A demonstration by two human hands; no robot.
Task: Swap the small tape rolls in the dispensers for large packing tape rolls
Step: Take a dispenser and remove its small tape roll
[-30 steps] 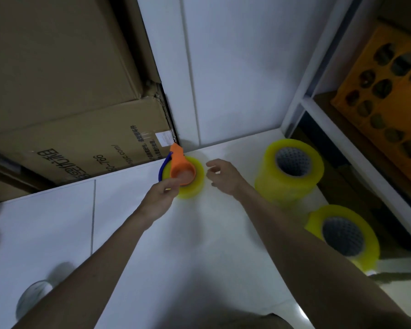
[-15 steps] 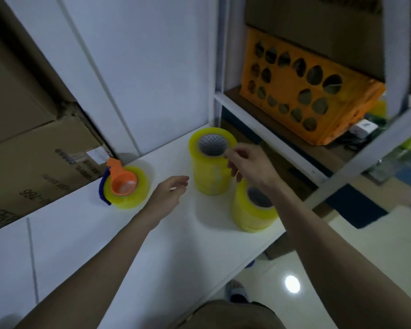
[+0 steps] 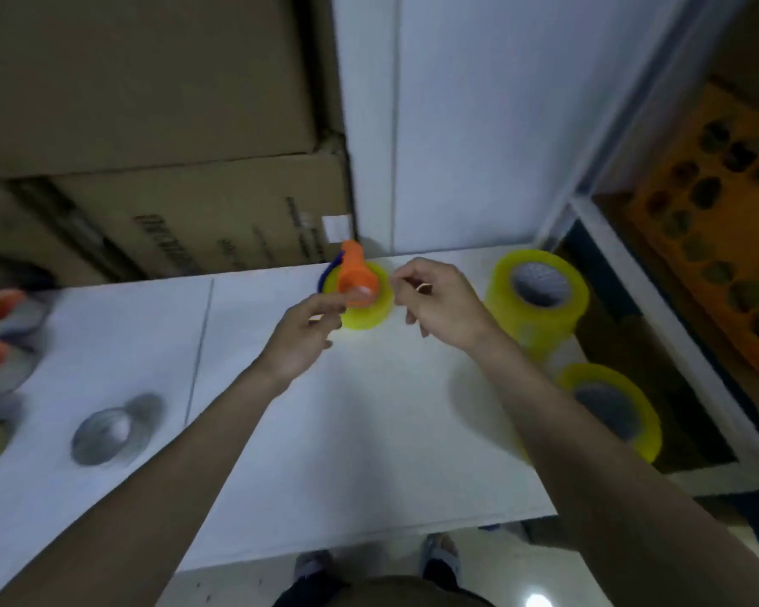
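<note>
head view: orange tape dispenser (image 3: 356,278) holding a yellow roll (image 3: 364,306) sits on the white worktop (image 3: 325,431); left hand (image 3: 301,339) released beside it, right hand (image 3: 439,304) loosely curled, holding nothing; large packing tape rolls (image 3: 537,295) stand right, cardboard boxes (image 3: 150,168) behind.

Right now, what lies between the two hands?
In the head view, the orange dispenser with its yellow tape roll sits between the left hand and right hand.

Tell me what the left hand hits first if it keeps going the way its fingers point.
Most likely the orange dispenser sitting in its yellow tape roll: the left hand points up and right at it, fingertips almost there. Blur leaves actual contact unclear.
</note>
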